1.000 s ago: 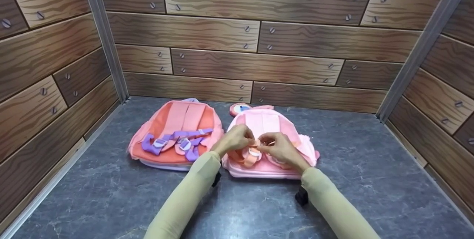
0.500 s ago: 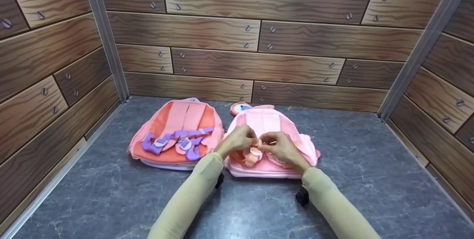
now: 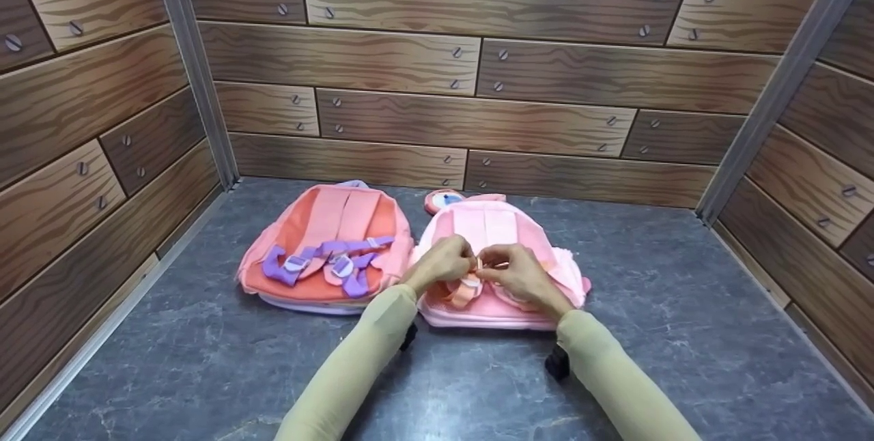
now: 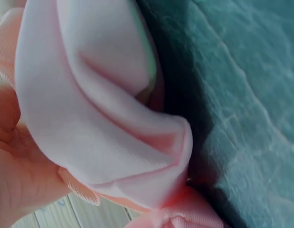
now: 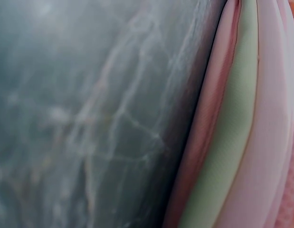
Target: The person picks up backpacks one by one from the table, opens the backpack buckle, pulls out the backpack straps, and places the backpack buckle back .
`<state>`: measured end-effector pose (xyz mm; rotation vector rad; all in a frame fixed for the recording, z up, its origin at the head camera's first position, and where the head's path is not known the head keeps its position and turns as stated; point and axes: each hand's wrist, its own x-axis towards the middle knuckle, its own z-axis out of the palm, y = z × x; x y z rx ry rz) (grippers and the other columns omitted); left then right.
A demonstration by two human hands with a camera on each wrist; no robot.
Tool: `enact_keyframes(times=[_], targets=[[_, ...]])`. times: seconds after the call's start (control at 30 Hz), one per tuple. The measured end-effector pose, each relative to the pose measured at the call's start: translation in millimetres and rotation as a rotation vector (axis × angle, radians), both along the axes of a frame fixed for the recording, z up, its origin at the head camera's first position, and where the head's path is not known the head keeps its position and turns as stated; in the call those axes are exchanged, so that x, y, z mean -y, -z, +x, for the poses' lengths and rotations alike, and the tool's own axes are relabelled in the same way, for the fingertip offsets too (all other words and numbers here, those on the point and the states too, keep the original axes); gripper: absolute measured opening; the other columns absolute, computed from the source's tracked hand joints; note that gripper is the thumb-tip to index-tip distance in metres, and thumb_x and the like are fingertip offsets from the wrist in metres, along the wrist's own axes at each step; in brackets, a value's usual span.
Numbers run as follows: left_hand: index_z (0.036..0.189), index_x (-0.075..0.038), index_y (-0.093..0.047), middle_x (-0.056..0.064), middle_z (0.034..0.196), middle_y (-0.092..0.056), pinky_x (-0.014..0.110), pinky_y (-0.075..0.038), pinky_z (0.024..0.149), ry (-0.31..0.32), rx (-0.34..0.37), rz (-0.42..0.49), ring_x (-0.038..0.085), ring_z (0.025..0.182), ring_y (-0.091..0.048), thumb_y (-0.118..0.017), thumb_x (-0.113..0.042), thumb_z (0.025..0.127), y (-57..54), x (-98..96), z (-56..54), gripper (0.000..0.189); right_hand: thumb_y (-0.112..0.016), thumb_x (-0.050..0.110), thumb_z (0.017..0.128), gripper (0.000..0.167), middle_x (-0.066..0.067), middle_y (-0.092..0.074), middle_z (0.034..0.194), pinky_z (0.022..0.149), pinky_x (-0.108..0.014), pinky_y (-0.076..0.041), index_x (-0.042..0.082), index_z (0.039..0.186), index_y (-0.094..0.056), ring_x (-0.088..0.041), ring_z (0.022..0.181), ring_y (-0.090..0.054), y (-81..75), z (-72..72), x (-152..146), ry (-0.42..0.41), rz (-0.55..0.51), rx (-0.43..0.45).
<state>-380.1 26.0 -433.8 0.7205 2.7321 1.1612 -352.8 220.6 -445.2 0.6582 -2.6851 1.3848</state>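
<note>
A light pink child's backpack (image 3: 486, 219) lies on the table with its strap side up. Over its middle, my left hand (image 3: 442, 262) and my right hand (image 3: 522, 276) meet fingertip to fingertip, pinching a small piece of orange strap (image 3: 478, 264) between them. The fingertips hide most of that piece. Just below hangs an orange strap loop (image 3: 466, 293) with a pale buckle. In the left wrist view, pale pink fabric (image 4: 99, 128) covers much of my left hand (image 4: 28, 185). The right wrist view catches the bag's layered pink and green side (image 5: 232, 128), with no hand in sight.
A coral backpack (image 3: 328, 222) with purple straps (image 3: 355, 246) lies close at the left. Behind the pink one sits a red plush piece with an eye (image 3: 444, 201). Wood-print walls (image 3: 471, 113) enclose the dark marbled table (image 3: 205, 359) at back and sides.
My left hand and forearm have shifted slightly to the right. The pinched strap piece has moved a little right and up, while my right hand stays nearly still. The coral backpack has not moved.
</note>
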Motion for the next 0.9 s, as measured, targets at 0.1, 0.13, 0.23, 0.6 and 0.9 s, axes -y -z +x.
enact_keyframes(times=[0.1,0.13,0.23,0.6,0.9], targets=[[0.082,-0.009,-0.077,0.000,0.072,-0.065,0.028,-0.047,0.055,0.020,0.051,0.035,0.012,0.057,-0.054,-0.064,-0.011,0.094,8.6,1.0,-10.9,0.018,-0.083,0.011,0.091,0.013,-0.005,-0.078,0.103,0.091,-0.033,-0.056,0.006,0.102,-0.079,-0.026,0.104,-0.073,0.3,-0.4,1,0.006,-0.006,0.005],[0.082,-0.010,-0.077,0.000,0.072,-0.064,0.028,-0.046,0.054,0.017,0.078,0.047,0.011,0.056,-0.053,-0.064,-0.011,0.094,8.4,1.6,-11.1,0.017,-0.084,0.012,0.091,0.013,-0.004,-0.078,0.103,0.091,-0.034,-0.056,0.007,0.102,-0.079,-0.026,0.104,-0.073,0.2,-0.4,1,0.009,-0.006,0.008],[0.085,-0.004,-0.077,0.000,0.072,-0.062,0.025,-0.043,0.053,0.003,0.121,0.063,0.011,0.058,-0.052,-0.064,-0.007,0.094,-1.0,2.3,-1.4,0.015,-0.084,0.011,0.090,0.014,-0.004,-0.077,0.101,0.092,-0.037,-0.056,0.006,0.102,-0.079,-0.025,0.102,-0.073,-0.4,0.0,1,0.012,-0.005,0.009],[0.088,-0.001,-0.077,-0.001,0.075,-0.060,0.024,-0.042,0.053,-0.050,0.134,0.074,0.012,0.061,-0.051,-0.066,-0.002,0.094,-7.0,-2.7,11.2,0.012,-0.082,0.008,0.091,0.018,-0.008,-0.078,0.103,0.095,-0.042,-0.058,0.002,0.108,-0.078,-0.026,0.102,-0.073,-1.0,-0.3,-1,0.009,-0.003,0.007],[0.094,0.002,-0.080,-0.001,0.074,-0.064,0.021,-0.043,0.054,-0.031,0.092,0.080,0.009,0.060,-0.052,-0.070,-0.003,0.095,-8.7,1.0,7.1,0.012,-0.082,0.007,0.091,0.018,-0.007,-0.076,0.100,0.090,-0.034,-0.058,0.001,0.108,-0.077,-0.023,0.099,-0.072,-1.6,-0.7,-2,0.010,-0.012,0.033]])
